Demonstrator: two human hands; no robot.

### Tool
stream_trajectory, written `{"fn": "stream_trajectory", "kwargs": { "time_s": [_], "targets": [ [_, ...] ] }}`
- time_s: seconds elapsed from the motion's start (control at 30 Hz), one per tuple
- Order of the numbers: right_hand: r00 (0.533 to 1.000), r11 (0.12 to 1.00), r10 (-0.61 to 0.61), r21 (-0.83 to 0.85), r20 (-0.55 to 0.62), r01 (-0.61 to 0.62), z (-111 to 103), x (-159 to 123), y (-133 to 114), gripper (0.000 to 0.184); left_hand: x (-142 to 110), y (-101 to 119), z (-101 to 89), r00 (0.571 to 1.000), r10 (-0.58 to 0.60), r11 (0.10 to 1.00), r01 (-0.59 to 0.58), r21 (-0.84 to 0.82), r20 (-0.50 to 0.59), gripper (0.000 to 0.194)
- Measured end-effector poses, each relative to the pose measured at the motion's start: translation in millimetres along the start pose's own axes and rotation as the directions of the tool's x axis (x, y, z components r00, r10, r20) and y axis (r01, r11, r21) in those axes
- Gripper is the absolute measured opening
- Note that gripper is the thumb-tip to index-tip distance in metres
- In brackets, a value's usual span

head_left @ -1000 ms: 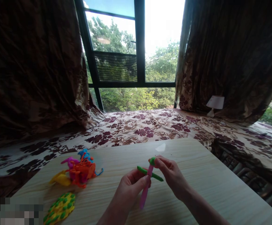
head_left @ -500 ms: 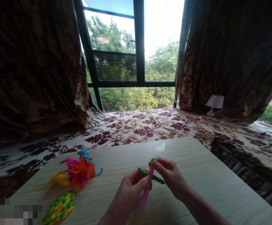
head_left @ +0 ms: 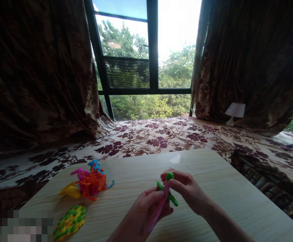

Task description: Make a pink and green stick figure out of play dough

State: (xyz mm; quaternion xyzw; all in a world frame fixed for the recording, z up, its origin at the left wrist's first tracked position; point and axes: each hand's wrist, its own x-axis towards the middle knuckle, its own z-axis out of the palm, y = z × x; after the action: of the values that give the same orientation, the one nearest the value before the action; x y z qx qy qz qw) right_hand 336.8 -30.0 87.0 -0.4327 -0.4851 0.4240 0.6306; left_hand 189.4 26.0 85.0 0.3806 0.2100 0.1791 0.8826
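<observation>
Dark flowered curtains filled both sides of the view, the left curtain (head_left: 35, 74) and the right curtain (head_left: 252, 60) hanging in heavy folds; between them stood a dark-framed window (head_left: 153, 50) with trees beyond the glass; below it spread a pale cloth (head_left: 158, 132) patterned with purple flowers; in front of that lay the surface (head_left: 121, 171), light and wood-grained. Towards its left side sat a clump (head_left: 96, 183) of orange, blue, magenta and yellow pieces; over the surface, right of the clump, I saw the left grip (head_left: 146, 203), its thumb and fingers closed, and just beside it the right grip (head_left: 189, 188), thumb and forefinger pinched together; nearer than the clump lay a flat yellow piece (head_left: 70, 222) dotted with green. Between the hands slanted a pink stick (head_left: 158, 210), pinched by the left grip; a shorter green stick (head_left: 173, 199) crossed behind it; smallest was a green ball (head_left: 170, 176) at the pink stick's upper end, held by the right grip's thumb and forefinger.
</observation>
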Motion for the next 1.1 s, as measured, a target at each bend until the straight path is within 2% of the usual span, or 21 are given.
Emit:
{"fn": "stream_trajectory", "kwargs": {
  "time_s": [0.4, 0.57, 0.7, 0.8, 0.93, 1.1],
  "targets": [
    [0.999, 0.999, -0.034, 0.032, 0.027, 0.033, 3.9, -1.4, -3.5, 0.018, -0.7, -1.4, 0.0, 0.999, -0.015, 0.999, 0.017, -0.043, 0.036, 0.013],
    [1.000, 1.000, 0.002, 0.003, -0.007, -0.002, 1.7, -0.7, 3.5, 0.024, 0.6, -3.4, 1.8, 0.999, 0.001, 0.999, 0.000, -0.038, 0.042, 0.012],
    [0.995, 1.000, -0.002, 0.029, -0.104, 0.005, -1.8, 2.6, 7.1, 0.033, 7.1, -5.9, -2.5, 0.989, 0.112, 0.994, -0.112, 0.007, -0.097, 0.011],
    [0.996, 1.000, -0.028, -0.006, -0.085, 0.027, -0.1, 4.1, 5.9, 0.027, 12.5, -7.8, -8.9, 0.968, 0.169, 0.985, -0.160, 0.062, -0.186, 0.015],
    [1.000, 1.000, -0.005, -0.017, -0.014, 0.005, 6.3, 3.2, 6.9, 0.019, 15.3, -8.0, -10.9, 0.953, 0.219, 0.973, -0.197, 0.124, -0.207, 0.017],
    [0.999, 0.998, -0.020, -0.068, -0.047, 0.017, 8.4, 2.8, 11.9, 0.018, 12.9, -4.7, -2.7, 0.939, 0.254, 0.957, -0.208, 0.203, -0.231, 0.016]
  ]
}}
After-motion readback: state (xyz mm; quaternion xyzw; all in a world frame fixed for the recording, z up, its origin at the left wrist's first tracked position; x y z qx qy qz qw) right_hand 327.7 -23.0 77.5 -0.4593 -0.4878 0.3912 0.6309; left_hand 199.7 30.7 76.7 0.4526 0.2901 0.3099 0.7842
